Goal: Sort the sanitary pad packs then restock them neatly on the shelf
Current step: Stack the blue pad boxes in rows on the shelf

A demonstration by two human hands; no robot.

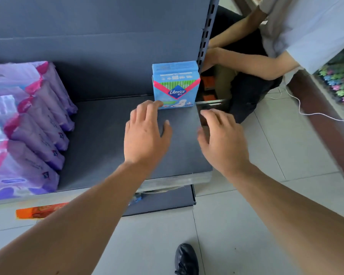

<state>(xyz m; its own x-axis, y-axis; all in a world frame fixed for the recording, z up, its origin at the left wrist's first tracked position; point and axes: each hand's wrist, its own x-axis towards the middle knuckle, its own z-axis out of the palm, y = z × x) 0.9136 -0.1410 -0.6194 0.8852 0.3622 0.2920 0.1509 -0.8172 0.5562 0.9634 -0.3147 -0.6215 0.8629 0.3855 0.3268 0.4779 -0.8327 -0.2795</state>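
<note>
At the shelf's (111, 139) right end stand light, stiff Libresse boxes (176, 86); your left hand (145, 133) and right hand (220, 139) hover with fingers spread, holding nothing. Take the boxes by their side faces.

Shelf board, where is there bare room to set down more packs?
Bare grey shelf runs between the purple packs on the left and the blue Libresse boxes at the back right corner, forward to the front edge. Both hands hover over its right part. The left end is crowded.
</note>
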